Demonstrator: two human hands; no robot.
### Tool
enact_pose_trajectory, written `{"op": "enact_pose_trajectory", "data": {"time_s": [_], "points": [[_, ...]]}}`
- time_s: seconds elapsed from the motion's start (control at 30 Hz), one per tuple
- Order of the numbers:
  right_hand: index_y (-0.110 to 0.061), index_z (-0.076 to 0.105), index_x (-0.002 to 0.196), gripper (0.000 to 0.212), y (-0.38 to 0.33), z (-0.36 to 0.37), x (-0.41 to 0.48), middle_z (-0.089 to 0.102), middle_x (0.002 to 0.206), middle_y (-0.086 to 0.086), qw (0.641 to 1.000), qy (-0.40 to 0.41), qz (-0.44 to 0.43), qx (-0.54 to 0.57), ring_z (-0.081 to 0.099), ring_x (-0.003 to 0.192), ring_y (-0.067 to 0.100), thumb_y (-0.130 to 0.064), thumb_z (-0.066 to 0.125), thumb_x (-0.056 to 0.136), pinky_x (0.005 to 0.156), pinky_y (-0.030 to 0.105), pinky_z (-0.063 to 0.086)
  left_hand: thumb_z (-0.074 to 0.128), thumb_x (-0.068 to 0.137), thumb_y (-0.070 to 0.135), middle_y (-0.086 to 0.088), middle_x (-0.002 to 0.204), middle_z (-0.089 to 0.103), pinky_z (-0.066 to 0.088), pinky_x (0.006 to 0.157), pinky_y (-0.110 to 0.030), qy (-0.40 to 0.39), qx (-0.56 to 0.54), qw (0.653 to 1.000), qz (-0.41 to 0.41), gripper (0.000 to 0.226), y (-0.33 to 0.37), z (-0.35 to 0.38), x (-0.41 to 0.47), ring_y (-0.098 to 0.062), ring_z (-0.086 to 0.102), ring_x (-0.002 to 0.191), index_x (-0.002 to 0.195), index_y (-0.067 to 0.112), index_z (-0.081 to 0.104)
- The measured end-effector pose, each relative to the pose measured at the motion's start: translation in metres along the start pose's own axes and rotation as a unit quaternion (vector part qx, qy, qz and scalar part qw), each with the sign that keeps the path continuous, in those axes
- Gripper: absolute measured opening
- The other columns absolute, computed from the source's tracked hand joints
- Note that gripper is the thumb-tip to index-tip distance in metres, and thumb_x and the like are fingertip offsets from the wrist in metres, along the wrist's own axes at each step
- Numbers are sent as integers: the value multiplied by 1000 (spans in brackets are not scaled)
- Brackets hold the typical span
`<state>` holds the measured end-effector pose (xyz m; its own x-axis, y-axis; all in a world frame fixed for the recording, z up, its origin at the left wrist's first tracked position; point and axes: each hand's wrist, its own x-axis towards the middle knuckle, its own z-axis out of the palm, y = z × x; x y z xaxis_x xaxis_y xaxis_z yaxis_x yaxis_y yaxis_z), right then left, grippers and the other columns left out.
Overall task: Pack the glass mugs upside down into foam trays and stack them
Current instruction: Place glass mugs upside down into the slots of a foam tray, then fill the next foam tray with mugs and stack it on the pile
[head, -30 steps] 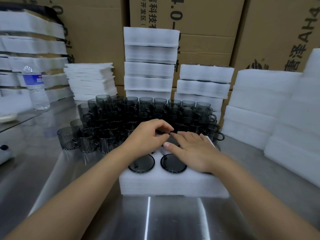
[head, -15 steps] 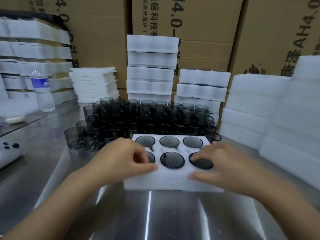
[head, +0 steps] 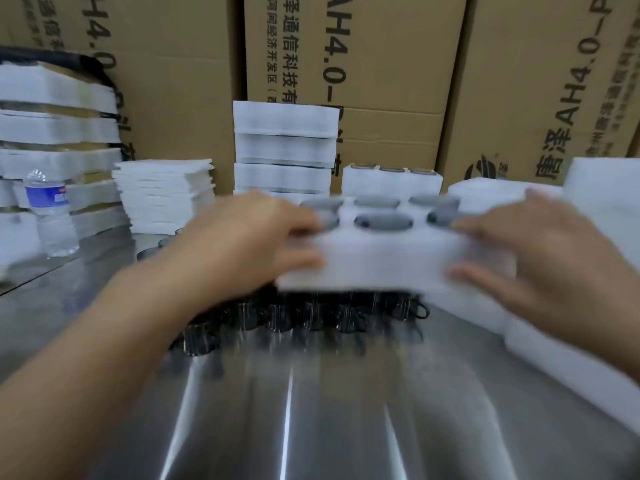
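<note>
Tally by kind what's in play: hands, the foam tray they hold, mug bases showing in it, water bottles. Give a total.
Hands: 2 (left hand, right hand)
Held foam tray: 1
Dark mug bases in it: 6, one partly behind the left hand
Plastic water bottle: 1
Total: 10

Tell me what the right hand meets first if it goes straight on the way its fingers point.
The loaded foam tray: the right hand points leftward and grips the tray's right end, so nothing lies between them. Motion blur hides the exact contact.
</note>
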<state>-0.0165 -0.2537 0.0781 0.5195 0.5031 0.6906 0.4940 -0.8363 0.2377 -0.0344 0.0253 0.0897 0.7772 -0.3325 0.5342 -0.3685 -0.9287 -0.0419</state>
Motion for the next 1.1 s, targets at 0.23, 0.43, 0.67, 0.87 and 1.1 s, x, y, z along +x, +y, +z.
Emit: {"op": "enact_pose_trajectory", "data": {"time_s": [0.23, 0.43, 0.67, 0.87, 1.1], "points": [[-7, 63, 122, 40, 90, 12, 124, 63, 111, 25, 983, 25, 151, -103, 52, 113, 41, -14, 69, 83, 114, 51, 13, 46, 99, 28, -4, 107, 64, 33, 66, -32, 42, 77, 995, 42, 21, -14, 18, 194, -25, 54, 91, 107, 17, 61], [-9, 60, 121, 35, 159, 75, 180, 62, 104, 20, 952, -73, 281, -99, 54, 103, 38, -29, 60, 92, 113, 51, 25, 42, 98, 8, -12, 105, 60, 32, 63, -34, 44, 157, 987, 15, 22, -20, 60, 296, -29, 50, 85, 112, 10, 59], [-10, 55, 120, 27, 185, 134, 231, 53, 90, 14, 954, -62, 276, -97, 52, 81, 31, -23, 51, 97, 66, 38, 41, 42, 90, -6, -17, 117, 58, 36, 70, -38, 70, 201, 977, -12, 31, -45, 101, 351, -36, 56, 107, 117, 3, 54], [-2, 52, 120, 29, 179, 176, 242, 53, 104, 19, 955, -133, 248, -92, 51, 94, 35, -22, 44, 101, 74, 41, 41, 43, 88, -9, -16, 114, 59, 37, 71, -35, 18, 236, 971, -41, 30, -66, 123, 360, -33, 56, 100, 111, 2, 58], [-21, 25, 150, 49, 174, 171, 228, 34, 151, 11, 940, -215, 247, -99, 34, 135, 35, -21, 32, 101, 114, 59, 3, 40, 92, -5, -17, 135, 45, 38, 82, -37, -7, 175, 983, -53, 42, -67, 147, 340, -33, 47, 121, 133, 1, 38]]}}
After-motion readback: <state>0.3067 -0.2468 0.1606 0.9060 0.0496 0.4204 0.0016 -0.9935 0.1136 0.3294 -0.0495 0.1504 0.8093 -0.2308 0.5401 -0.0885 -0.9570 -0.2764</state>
